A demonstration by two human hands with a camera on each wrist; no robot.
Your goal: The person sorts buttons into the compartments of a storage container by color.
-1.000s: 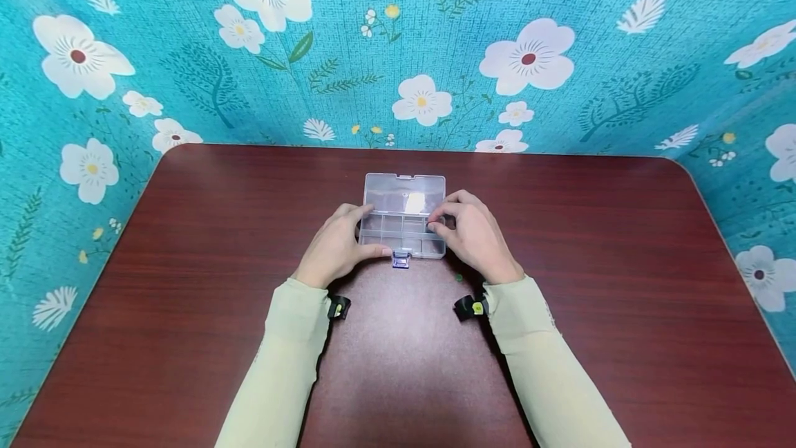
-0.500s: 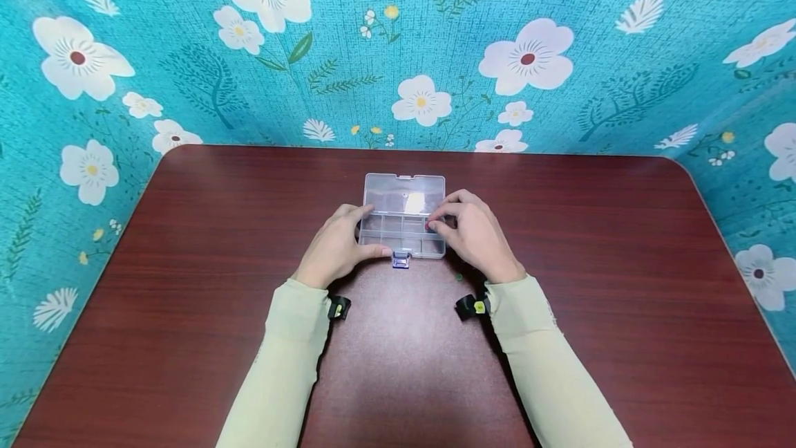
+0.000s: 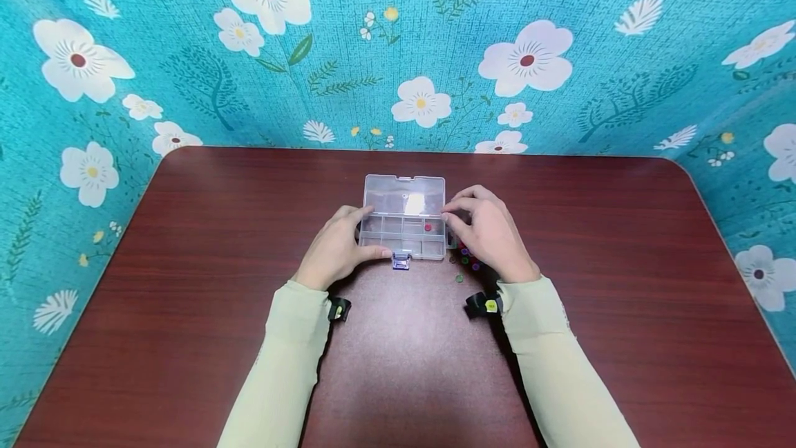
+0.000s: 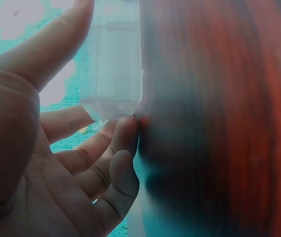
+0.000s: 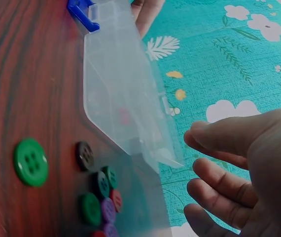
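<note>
An open clear plastic compartment box (image 3: 393,225) lies on the table, its lid (image 3: 385,192) tipped back and its blue latch (image 3: 401,262) toward me. My left hand (image 3: 336,249) holds the box's left end, thumb at the front edge and fingers at the side and back. One red button (image 3: 428,227) sits in a back compartment on the right. My right hand (image 3: 488,235) is just off the box's right end, with loosely bent fingers and nothing between them in the right wrist view. Below it, several loose buttons lie beside the box, among them a green button (image 5: 31,162) and a dark brown button (image 5: 85,155).
More buttons cluster by the box's right end, such as a purple button (image 5: 108,210) and a red button (image 5: 116,200). The reddish-brown table (image 3: 205,261) has a flowered blue cloth (image 3: 373,40) behind it and along its sides.
My right hand has let go of the red button, leaving it in the compartment, and moved right off the box, uncovering loose buttons. My left hand stays on the box.
</note>
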